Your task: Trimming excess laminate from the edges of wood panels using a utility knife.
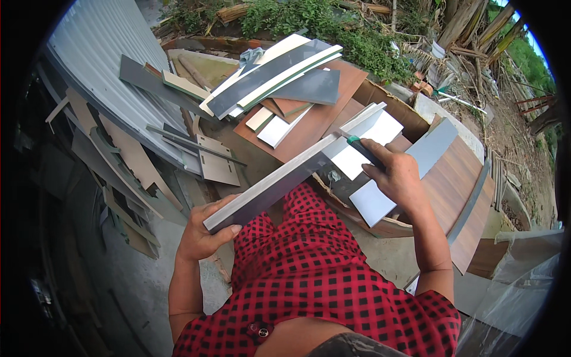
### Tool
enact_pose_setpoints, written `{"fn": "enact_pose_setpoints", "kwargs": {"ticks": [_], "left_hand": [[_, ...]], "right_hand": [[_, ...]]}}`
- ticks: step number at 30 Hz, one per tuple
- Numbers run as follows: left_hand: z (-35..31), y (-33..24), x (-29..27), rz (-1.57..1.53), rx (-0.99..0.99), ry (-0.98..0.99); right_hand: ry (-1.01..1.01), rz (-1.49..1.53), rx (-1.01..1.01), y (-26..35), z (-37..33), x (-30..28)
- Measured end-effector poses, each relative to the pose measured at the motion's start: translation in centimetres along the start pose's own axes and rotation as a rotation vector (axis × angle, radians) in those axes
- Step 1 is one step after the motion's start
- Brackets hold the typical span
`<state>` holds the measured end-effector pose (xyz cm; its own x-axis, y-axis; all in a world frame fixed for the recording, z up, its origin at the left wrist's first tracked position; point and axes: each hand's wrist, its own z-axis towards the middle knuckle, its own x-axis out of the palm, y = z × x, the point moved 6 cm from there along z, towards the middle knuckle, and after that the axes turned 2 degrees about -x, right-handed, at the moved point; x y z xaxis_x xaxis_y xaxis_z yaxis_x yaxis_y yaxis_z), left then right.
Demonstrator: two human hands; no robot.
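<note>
A long narrow board (273, 185), dark grey on its face with a pale edge turned up, slants across in front of me. My left hand (209, 231) is closed round its near end, thumb along the dark face. My right hand (397, 172) grips a slim dark-handled tool (366, 152) with a green collar, index finger stretched along it. The tool's tip meets or lies very close to the board's far end; its exact kind is hard to make out. Under my right hand lie white and grey panel offcuts (373, 202).
Ahead, stacked grey and cream strips (273, 77) lie on brown wood-grain panels (253, 134). A cardboard box (392, 110) stands below the offcuts. More brown panel (455, 184) spreads to the right. Leaning boards (122, 149) and a corrugated metal sheet (110, 65) are at left.
</note>
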<state>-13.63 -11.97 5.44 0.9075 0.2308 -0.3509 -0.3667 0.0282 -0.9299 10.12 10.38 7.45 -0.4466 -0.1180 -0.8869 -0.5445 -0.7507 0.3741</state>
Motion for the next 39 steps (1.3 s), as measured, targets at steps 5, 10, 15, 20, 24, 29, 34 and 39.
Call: {"fn": "enact_pose_setpoints", "kwargs": {"ticks": [5,10,15,20,24,29,34,39], "left_hand": [[0.1,0.4,0.2,0.028,0.02,-0.003],[-0.2,1.0,0.2,0.023,-0.033,-0.025],[0.0,0.5,0.1,0.1,0.034,-0.037],[0.1,0.1,0.2,0.123,0.088,-0.066],[0.1,0.0,0.1,0.135,0.083,-0.062],[0.1,0.3,0.1,0.136,0.06,-0.07],[-0.1,0.7,0.1,0.103,0.047,-0.078],[-0.4,1.5,0.2,-0.036,-0.055,-0.125]], "right_hand": [[0.104,0.236,-0.343,7.0,-1.8,1.0],[0.094,0.147,-0.302,5.4,-1.5,1.2],[0.021,-0.029,-0.019,-3.7,0.0,1.2],[-0.056,-0.08,0.232,-13.6,1.6,1.6],[-0.089,-0.099,0.368,-18.0,2.6,1.2],[-0.22,0.069,0.279,-15.1,1.9,1.0],[-0.079,0.087,0.093,-7.5,0.6,2.2],[-0.089,-0.025,0.214,-12.0,0.9,2.8]]}}
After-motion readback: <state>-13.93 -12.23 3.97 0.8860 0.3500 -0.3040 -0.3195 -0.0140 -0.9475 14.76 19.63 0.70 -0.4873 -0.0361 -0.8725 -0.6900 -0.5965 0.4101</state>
